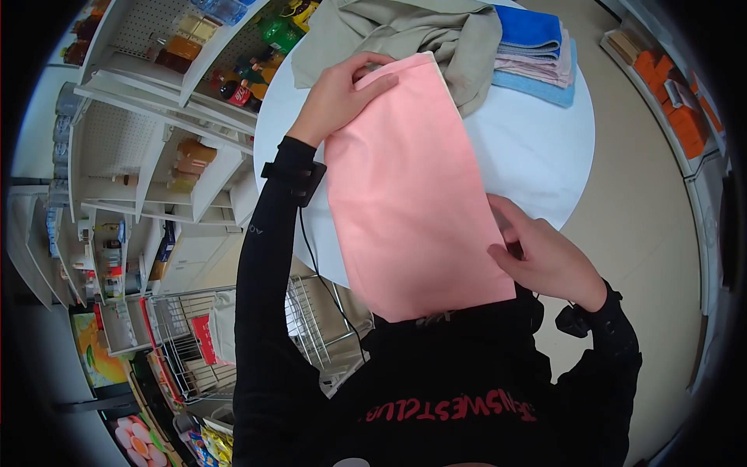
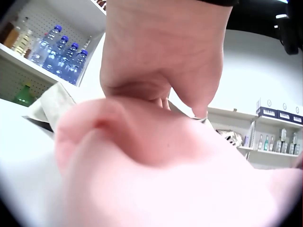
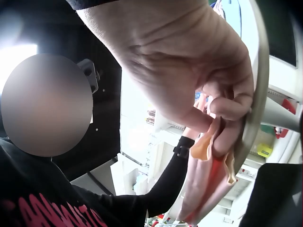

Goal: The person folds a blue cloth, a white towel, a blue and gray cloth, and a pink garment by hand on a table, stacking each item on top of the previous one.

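A folded pink cloth (image 1: 420, 187) hangs over the near part of the round table, its lower end close to the person's front. At its upper edge the left hand (image 1: 350, 89) grips it, thumb lying across the top face. The right hand (image 1: 548, 261) pinches the right side edge lower down. In the right wrist view, layered edges of the pink cloth (image 3: 201, 175) pass between thumb and curled fingers. The left wrist view shows the pink cloth (image 2: 156, 184) bulging in a soft fold below the left hand (image 2: 161, 56).
A crumpled beige cloth (image 1: 342, 35) lies at the table's far side, beside a stack of folded blue and pink towels (image 1: 537, 58). White table surface (image 1: 545, 156) shows on the right. Shelves with bottles (image 1: 187, 47) and a wire shopping cart (image 1: 194, 335) stand to the left.
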Demonstrator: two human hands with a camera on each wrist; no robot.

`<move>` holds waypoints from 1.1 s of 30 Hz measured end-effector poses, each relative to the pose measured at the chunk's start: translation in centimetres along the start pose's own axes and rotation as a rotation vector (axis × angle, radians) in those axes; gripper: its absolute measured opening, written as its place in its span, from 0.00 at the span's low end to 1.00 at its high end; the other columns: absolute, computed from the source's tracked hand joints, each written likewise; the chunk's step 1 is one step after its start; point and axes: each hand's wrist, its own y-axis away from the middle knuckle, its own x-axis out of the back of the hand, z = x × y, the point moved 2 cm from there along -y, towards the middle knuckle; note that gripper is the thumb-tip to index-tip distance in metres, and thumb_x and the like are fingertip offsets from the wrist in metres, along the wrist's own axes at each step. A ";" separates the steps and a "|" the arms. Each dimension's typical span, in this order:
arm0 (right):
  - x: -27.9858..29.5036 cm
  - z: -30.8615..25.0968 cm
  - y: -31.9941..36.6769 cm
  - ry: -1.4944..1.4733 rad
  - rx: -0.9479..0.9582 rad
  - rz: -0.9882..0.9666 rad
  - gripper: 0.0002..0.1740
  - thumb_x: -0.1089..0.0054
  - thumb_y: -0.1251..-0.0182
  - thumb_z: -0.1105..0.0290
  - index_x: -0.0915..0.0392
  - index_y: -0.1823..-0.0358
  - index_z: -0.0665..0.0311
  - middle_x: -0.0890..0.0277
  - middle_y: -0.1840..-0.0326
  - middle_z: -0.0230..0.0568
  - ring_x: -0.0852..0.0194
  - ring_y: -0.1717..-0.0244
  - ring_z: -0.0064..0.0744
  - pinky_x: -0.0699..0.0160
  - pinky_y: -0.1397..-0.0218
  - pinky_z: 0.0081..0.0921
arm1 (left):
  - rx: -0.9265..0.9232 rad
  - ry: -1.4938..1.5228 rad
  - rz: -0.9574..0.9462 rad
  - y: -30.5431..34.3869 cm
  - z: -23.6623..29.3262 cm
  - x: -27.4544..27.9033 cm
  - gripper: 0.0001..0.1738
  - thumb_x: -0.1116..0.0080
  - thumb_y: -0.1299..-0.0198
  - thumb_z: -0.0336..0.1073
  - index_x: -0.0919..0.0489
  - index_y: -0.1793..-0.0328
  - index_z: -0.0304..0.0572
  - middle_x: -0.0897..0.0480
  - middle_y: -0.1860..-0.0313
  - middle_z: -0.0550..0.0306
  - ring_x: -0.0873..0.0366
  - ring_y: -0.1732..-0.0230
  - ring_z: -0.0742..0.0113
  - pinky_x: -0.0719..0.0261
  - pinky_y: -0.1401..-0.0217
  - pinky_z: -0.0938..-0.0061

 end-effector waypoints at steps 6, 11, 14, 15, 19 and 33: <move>0.1 0.4 -0.1 0.011 -0.025 -0.006 0.41 0.40 0.27 0.74 0.48 0.16 0.64 0.20 0.74 0.42 0.29 0.76 0.32 0.26 0.64 0.28 | 0.214 0.408 -0.152 4.2 -4.1 3.2 0.23 0.31 0.30 0.44 0.19 0.34 0.42 0.12 0.61 0.63 0.19 0.57 0.81 0.24 0.50 0.82; 0.1 0.6 -0.5 0.066 -0.014 -0.015 0.41 0.40 0.27 0.74 0.48 0.16 0.63 0.18 0.72 0.44 0.26 0.75 0.33 0.24 0.63 0.29 | 0.228 0.288 -0.158 6.4 -6.2 4.3 0.20 0.33 0.29 0.34 0.21 0.33 0.40 0.19 0.64 0.73 0.26 0.63 0.85 0.29 0.55 0.85; 0.1 0.2 -0.4 0.068 -0.032 -0.019 0.40 0.40 0.27 0.74 0.47 0.16 0.63 0.18 0.72 0.44 0.26 0.75 0.33 0.23 0.62 0.29 | 0.097 0.434 0.027 5.3 -7.5 6.3 0.21 0.28 0.32 0.39 0.18 0.37 0.37 0.27 0.70 0.75 0.30 0.66 0.84 0.31 0.58 0.84; 0.0 0.1 -0.4 0.068 -0.040 -0.022 0.40 0.40 0.27 0.74 0.47 0.16 0.64 0.18 0.72 0.44 0.26 0.75 0.34 0.23 0.62 0.29 | 0.100 0.436 0.034 5.2 -7.7 6.4 0.21 0.28 0.32 0.39 0.18 0.37 0.37 0.27 0.70 0.75 0.30 0.66 0.84 0.31 0.58 0.84; -0.3 0.2 -0.4 0.083 -0.028 -0.007 0.40 0.40 0.27 0.74 0.46 0.17 0.64 0.19 0.72 0.44 0.26 0.75 0.33 0.23 0.62 0.29 | 0.158 0.367 -0.028 4.6 -7.9 5.4 0.22 0.25 0.35 0.42 0.16 0.42 0.37 0.27 0.70 0.75 0.30 0.67 0.84 0.31 0.59 0.85; 0.2 0.4 -0.7 -0.008 -0.023 -0.027 0.39 0.41 0.26 0.76 0.46 0.17 0.66 0.28 0.77 0.35 0.32 0.78 0.24 0.25 0.69 0.25 | 0.089 0.239 -0.007 4.2 -3.1 2.2 0.20 0.26 0.35 0.44 0.14 0.46 0.37 0.13 0.56 0.63 0.19 0.54 0.78 0.22 0.45 0.80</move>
